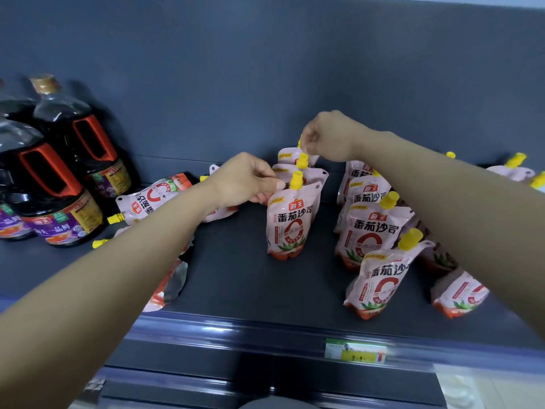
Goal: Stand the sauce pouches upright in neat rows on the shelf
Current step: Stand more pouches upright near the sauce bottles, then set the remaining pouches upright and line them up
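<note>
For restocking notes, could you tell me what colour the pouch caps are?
Yellow, clearest in the head view on the front pouch's cap.

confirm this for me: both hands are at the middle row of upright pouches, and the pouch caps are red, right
Not quite: the caps are yellow, not red, as the head view shows. The rest holds: the left hand and right hand are both at the middle row of upright pouches.
</note>
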